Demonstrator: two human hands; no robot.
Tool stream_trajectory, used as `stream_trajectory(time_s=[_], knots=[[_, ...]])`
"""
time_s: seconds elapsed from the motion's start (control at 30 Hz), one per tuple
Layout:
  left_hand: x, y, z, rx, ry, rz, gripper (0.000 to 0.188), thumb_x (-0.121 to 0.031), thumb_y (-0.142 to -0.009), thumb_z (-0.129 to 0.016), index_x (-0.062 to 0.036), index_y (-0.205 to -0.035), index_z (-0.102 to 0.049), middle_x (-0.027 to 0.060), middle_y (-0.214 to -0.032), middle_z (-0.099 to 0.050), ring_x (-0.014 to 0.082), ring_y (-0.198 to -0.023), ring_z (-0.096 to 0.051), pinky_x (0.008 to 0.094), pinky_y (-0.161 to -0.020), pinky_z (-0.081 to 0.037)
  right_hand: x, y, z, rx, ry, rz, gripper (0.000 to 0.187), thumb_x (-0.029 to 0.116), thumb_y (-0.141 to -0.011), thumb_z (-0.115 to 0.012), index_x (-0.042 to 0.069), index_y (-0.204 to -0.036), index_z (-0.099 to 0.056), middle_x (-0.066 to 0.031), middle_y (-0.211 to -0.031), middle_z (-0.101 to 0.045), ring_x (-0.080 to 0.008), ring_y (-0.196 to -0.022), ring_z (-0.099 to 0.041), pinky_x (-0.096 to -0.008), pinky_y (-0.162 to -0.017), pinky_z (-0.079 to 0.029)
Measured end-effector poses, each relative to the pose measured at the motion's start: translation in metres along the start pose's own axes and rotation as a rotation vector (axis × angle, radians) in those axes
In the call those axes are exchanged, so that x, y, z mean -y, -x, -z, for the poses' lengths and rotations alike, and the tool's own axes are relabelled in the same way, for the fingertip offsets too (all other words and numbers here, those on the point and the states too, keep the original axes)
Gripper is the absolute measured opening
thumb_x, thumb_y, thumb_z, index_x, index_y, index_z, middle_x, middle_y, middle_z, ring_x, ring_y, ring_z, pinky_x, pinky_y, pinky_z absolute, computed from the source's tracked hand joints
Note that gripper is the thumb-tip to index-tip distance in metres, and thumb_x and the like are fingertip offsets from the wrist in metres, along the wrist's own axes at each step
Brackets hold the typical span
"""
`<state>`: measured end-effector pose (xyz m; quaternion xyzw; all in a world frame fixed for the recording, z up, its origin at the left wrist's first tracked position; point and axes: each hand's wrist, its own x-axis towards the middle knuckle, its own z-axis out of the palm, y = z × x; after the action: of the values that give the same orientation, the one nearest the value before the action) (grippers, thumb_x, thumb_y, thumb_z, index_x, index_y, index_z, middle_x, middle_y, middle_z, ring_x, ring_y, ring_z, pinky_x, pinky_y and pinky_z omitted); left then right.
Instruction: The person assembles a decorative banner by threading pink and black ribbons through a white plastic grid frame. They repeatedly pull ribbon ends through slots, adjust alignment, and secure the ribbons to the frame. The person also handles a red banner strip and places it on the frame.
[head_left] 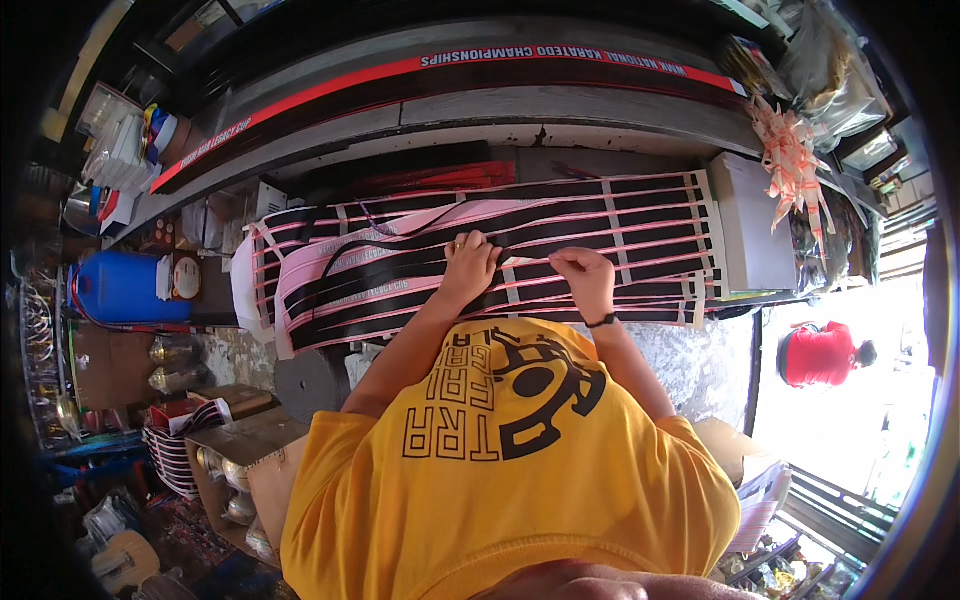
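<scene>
While striped sheet (560,222) runs lengthwise left-to-right, I see left hand (471,266) on its middle, grip unclear; right hand (590,281) nearer its right end, pinched narrow, contents unclear.

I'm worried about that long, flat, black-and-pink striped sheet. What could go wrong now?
The long, flat, black-and-pink striped sheet might crease or tangle, because bands near its left end curve and overlap. The person's bare left hand rests on it, so if that slips, the sheet could shift. The bare right hand, just beside, could perhaps pull it crooked.
</scene>
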<state>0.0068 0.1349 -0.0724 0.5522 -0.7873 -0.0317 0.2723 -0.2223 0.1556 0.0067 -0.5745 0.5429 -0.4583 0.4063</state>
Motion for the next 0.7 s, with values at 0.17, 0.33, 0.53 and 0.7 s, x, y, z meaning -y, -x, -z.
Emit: stream_trajectory(time_s=[0.17, 0.33, 0.53, 0.7], knots=[[0.002, -0.01, 0.0, -0.047, -0.074, 0.017, 0.015, -0.025, -0.089, -0.061, -0.0096, -0.088, -0.062, 0.006, -0.098, -0.053, 0.0271, -0.097, -0.049, 0.0461, -0.085, -0.036, 0.005, 0.0, 0.019, -0.05, -0.127, -0.004, 0.01, 0.001, -0.083, -0.071, -0.002, -0.093, -0.072, -0.0056, -0.083, -0.071, -0.0092, -0.076, -0.064, -0.0208, -0.069, -0.05], [0.006, -0.035, 0.016, -0.066, 0.079, 0.018, 0.018, -0.027, -0.092, -0.057, -0.0122, -0.102, -0.058, 0.0068, -0.101, -0.053, 0.0276, -0.098, -0.05, 0.0474, -0.085, -0.036, 0.001, -0.01, 0.001, -0.009, -0.092, 0.013, 0.016, 0.008, -0.083, -0.073, 0.002, -0.097, -0.073, -0.0071, -0.084, -0.071, -0.0106, -0.072, -0.064, -0.023, -0.067, -0.05], [-0.014, -0.01, 0.017, 0.11, -0.07, 0.059, 0.037, -0.032, -0.093, -0.057, -0.0073, -0.067, -0.067, 0.0046, -0.09, -0.054, 0.0272, -0.093, -0.051, 0.0462, -0.083, -0.035, 0.008, -0.015, -0.006, -0.045, -0.119, -0.021, 0.014, 0.007, -0.084, -0.072, 0.0, -0.096, -0.072, -0.0049, -0.082, -0.071, -0.0076, -0.074, -0.063, -0.0209, -0.068, -0.05], [-0.004, -0.005, 0.003, -0.094, -0.017, 0.114, 0.024, -0.025, -0.09, -0.063, -0.0084, -0.073, -0.066, 0.0053, -0.092, -0.054, 0.0287, -0.085, -0.053, 0.0446, -0.08, -0.036, 0.011, -0.019, 0.016, -0.112, -0.151, -0.089, 0.011, 0.006, -0.084, -0.071, -0.001, -0.092, -0.072, -0.0046, -0.081, -0.071, -0.0086, -0.074, -0.064, -0.0209, -0.068, -0.049]])
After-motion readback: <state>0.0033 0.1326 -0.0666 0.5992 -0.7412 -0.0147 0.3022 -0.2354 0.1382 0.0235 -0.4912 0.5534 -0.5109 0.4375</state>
